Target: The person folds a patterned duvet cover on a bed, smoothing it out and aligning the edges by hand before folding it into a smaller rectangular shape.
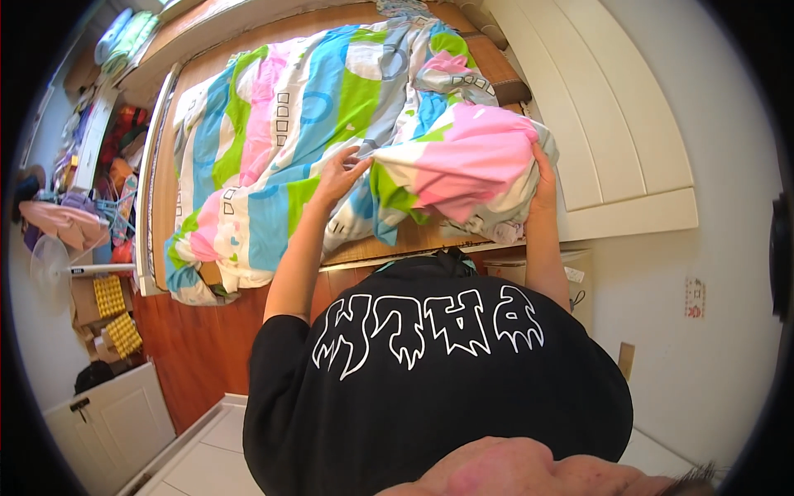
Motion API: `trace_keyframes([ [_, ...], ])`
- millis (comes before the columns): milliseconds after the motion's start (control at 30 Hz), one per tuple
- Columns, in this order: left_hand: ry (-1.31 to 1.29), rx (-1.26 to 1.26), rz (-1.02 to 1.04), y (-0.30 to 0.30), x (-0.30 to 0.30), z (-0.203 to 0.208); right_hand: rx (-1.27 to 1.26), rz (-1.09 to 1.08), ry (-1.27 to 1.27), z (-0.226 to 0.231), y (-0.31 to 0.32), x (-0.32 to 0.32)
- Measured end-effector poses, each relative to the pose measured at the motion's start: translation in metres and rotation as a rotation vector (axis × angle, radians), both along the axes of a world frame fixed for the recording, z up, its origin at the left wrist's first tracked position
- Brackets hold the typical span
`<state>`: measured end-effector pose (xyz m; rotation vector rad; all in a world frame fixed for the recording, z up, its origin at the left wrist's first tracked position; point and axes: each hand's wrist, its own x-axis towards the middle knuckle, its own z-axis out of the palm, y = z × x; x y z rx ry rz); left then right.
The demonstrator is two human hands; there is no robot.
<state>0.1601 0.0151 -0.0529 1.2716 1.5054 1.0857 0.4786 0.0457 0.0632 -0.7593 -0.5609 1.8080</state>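
**Both hands grasp a pink-and-white fabric bundle on the right part of the bed**

At the far left, rolled textiles (126, 40) in pale blue and green lie on a ledge. Nearer, on the left side, a pink garment (64, 221) hangs over a heap of clothes, with a pale round fan (51, 263) just beside it. Nearer again stand yellow egg trays (109, 296), and a white door (116, 426) fills the near left corner. Reddish-brown flooring (190, 355) runs between the door and the bed (195, 79), whose wooden boards show around the bedding.

Across the left and middle of the bed a duvet cover (248, 149) lies spread and wrinkled, striped in blue, green, pink and white, with rings and small outlined squares; its near left corner droops over the bed's edge.

Right of that, the left hand (337, 175) has its grip pinched, thumb and fingers, on the left edge of the bundle (471, 161). The bundle bulges up at the near right of the bed; whether it is part of the cover cannot be told. The right hand (542, 186) grasps its right side, fingers partly hidden behind the cloth. Between the bare forearms, at the near side, is a black T-shirt (430, 397) with white outlined lettering. A cream panelled headboard (620, 116) stands at the right, against a pale wall (728, 165).
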Motion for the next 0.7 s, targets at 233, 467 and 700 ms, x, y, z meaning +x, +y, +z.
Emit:
trace_keyframes([
  [233, -0.076, -0.102, -0.123, -0.035, 0.081, -0.047, 0.101, 0.161, -0.566, -0.051, 0.007, 0.019],
  [467, -0.124, 0.032, 0.008, -0.046, 0.109, -0.009, -0.068, 0.173, -0.067, -0.058, 0.037, 0.05],
  [700, 0.372, 0.558, 0.205, -0.035, 0.123, 0.031, -0.066, 0.299, 0.142, 0.009, 0.039, 0.023],
])
